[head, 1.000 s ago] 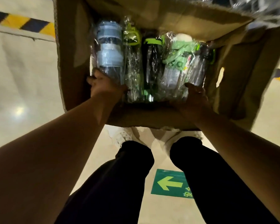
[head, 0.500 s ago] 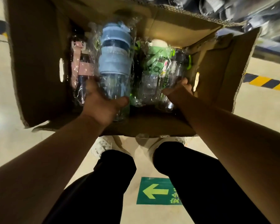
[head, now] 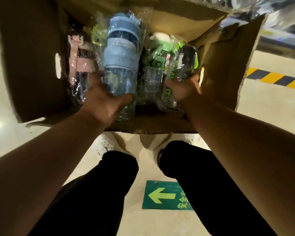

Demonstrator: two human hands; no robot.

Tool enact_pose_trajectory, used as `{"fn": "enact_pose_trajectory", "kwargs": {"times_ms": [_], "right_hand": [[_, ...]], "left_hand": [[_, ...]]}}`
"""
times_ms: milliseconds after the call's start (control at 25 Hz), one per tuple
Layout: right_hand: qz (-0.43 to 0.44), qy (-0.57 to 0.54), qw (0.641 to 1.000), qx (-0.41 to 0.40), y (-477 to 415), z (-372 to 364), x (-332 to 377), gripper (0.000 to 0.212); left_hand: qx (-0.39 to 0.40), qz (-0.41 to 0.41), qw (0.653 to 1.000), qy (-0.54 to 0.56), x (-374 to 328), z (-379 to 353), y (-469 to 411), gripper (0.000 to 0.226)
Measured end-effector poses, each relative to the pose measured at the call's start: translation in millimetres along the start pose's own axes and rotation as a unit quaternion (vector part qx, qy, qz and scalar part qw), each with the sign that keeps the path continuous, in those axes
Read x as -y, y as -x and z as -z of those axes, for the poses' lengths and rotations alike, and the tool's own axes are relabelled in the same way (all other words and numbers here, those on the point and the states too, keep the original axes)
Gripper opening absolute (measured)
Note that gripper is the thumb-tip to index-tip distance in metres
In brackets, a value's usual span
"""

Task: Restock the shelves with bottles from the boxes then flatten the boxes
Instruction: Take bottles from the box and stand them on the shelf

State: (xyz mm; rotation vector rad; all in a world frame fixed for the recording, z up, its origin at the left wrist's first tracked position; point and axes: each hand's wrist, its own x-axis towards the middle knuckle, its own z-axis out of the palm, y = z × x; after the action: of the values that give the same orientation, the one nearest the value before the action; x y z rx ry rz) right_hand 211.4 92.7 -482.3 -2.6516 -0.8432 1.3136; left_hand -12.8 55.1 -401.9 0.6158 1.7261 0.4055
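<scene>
Cardboard box (head: 32,57) sits open on the floor by the feet, stuffed with plastic-wrapped bottles. Left hand (head: 104,101) is wrapped around the lower part of the blue bottle (head: 121,53) in the middle of the box. Right hand (head: 184,87) grips a clear dark-lidded bottle (head: 186,60) near the right wall. Pink bottle (head: 80,60) sits at the far left, and the green bunny bottle (head: 160,57) is between the two held ones.

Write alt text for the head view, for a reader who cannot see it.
Seen from above, a person's left hand grips a wrapped blue bottle and the right hand a green-trimmed bottle inside an open cardboard box.
</scene>
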Motion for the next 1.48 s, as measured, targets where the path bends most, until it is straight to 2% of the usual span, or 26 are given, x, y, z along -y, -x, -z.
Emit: {"fn": "enact_pose_trajectory", "kwargs": {"times_ms": [80,160,200,360,440,520,600,720,840,960,1160,1320,1480], "right_hand": [[0.023,-0.057,0.998,0.014,33.5,19.6,5.8,0.097],[0.042,-0.118,0.991,0.036,79.5,45.2,12.5,0.074],[0.053,-0.144,0.987,0.053,106.1,60.4,17.2,0.068],[0.061,-0.219,0.965,0.130,220.3,141.4,46.7,0.087],[0.058,-0.265,0.946,0.179,289.8,198.6,69.6,0.086],[0.052,-0.302,0.926,0.219,361.8,260.2,92.6,0.080],[0.089,-0.340,0.904,0.241,413.6,309.4,101.1,0.069],[0.171,-0.373,0.885,0.220,486.3,379.9,118.3,0.074],[0.244,-0.400,0.856,0.219,543.7,439.9,122.0,0.078],[0.296,-0.399,0.844,0.201,573.1,487.9,104.8,0.073],[0.367,-0.374,0.824,0.213,587.6,587.6,48.7,0.089],[0.389,-0.384,0.819,0.176,584.7,654.6,6.3,0.088],[0.393,-0.395,0.820,0.129,573.9,717.3,-22.8,0.084]], "left_hand": [[0.007,0.010,1.000,0.014,-16.2,0.3,27.9,0.079],[0.017,0.004,0.999,0.034,-34.5,5.5,62.4,0.077],[0.014,0.004,0.999,0.050,-46.1,10.4,82.2,0.074],[0.022,-0.011,0.998,0.052,-114.1,32.2,182.6,0.066],[0.024,-0.045,0.998,0.045,-157.1,51.7,246.6,0.061],[0.053,-0.086,0.994,0.046,-199.0,73.2,307.5,0.066],[0.092,-0.096,0.989,0.059,-232.3,89.1,360.5,0.068],[0.087,-0.145,0.985,0.030,-292.5,105.7,443.9,0.062],[0.083,-0.236,0.968,0.022,-335.7,107.4,509.9,0.084],[0.084,-0.269,0.959,0.036,-356.9,91.8,560.2,0.089],[0.088,-0.327,0.939,0.061,-374.1,16.5,638.0,0.074],[0.092,-0.347,0.932,0.056,-395.1,-48.2,678.2,0.085],[0.111,-0.387,0.915,0.030,-422.9,-107.4,717.2,0.072]]}}
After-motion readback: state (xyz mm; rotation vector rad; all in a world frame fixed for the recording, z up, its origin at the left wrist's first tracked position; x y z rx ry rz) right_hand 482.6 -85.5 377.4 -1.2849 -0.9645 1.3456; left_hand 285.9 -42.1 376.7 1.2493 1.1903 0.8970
